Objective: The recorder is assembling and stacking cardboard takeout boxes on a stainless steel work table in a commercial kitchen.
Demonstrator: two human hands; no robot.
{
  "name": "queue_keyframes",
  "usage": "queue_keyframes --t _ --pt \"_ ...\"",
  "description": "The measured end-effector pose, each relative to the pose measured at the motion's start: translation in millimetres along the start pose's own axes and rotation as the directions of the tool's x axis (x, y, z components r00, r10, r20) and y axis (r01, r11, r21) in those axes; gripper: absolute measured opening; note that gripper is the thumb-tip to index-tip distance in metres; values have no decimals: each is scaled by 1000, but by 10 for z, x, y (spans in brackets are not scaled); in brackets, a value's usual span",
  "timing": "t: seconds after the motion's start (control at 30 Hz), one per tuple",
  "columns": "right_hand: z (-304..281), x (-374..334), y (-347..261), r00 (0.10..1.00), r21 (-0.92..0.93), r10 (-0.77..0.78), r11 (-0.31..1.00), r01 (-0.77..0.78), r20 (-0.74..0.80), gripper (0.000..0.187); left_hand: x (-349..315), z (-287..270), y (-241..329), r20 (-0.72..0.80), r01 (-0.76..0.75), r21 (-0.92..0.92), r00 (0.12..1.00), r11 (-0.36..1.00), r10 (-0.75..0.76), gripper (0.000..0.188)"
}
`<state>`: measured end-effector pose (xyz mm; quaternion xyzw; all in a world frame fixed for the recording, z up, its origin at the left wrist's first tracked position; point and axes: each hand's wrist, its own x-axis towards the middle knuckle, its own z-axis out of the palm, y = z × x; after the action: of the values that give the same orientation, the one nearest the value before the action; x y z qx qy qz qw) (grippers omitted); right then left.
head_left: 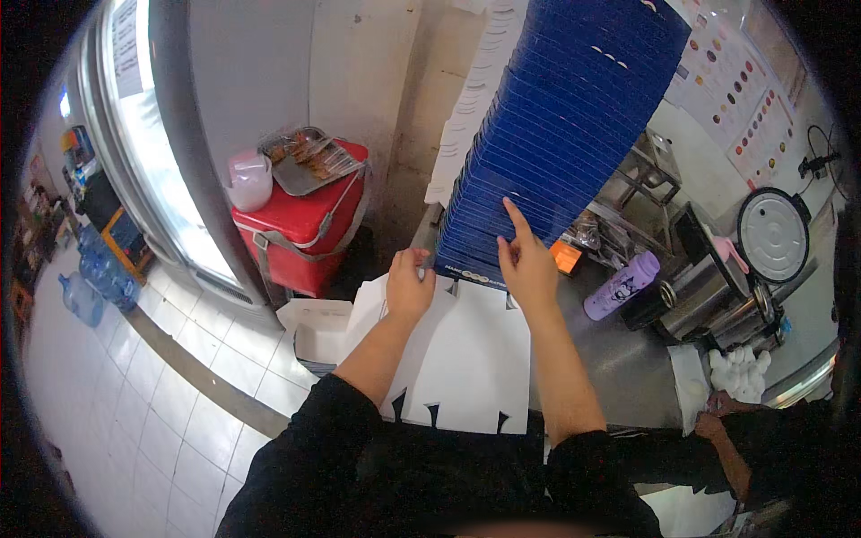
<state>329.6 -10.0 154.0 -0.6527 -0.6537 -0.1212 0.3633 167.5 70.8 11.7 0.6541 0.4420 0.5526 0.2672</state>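
A tall stack of nested blue cardboard boxes (547, 143) rises in front of me, its white flaps showing along the left side. My right hand (529, 269) is against the front of this stack, its index finger stretched upward and its thumb apart, with nothing seen in its grip. Under both arms lies flat white die-cut cardboard (471, 368) with dark notches showing along its near edge. Above its far left part, my left hand (411, 285) is closed, fingers curled by the lower left corner of the stack. A small greyish bit shows at those fingertips, too small to name.
Left of the cardboard stands an open white box (323, 332). Beyond it, a red cooler (300, 229) carries a foil tray (309, 161) and a whitish jug (248, 179). Right on the metal counter are a purple bottle (621, 285) and steel pots (704, 282). Another person's hands (722, 417) are at far right.
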Motion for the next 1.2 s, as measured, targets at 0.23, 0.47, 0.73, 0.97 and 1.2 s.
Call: queue_keyframes --t 0.23,0.47,0.73,0.97,1.2 --pt "37 75 -63 999 -4 -38 999 38 3 66 5 10 -10 1 1 -16 1000 1000 -1 28" --pt "41 137 -99 995 18 -85 996 86 -46 66 5 -8 -1 -4 -17 16 1000 1000 18 27" --pt "-59 160 -90 1000 -41 1 999 -1 -8 61 6 -5 12 -5 -16 -1 1000 1000 16 26" --pt "-74 216 -152 999 -22 43 999 -44 -23 64 10 -9 10 21 19 11 1000 1000 -19 27" --pt "-116 248 -153 998 19 55 998 -55 -23 64 14 8 -27 23 6 -11 1000 1000 -5 27"
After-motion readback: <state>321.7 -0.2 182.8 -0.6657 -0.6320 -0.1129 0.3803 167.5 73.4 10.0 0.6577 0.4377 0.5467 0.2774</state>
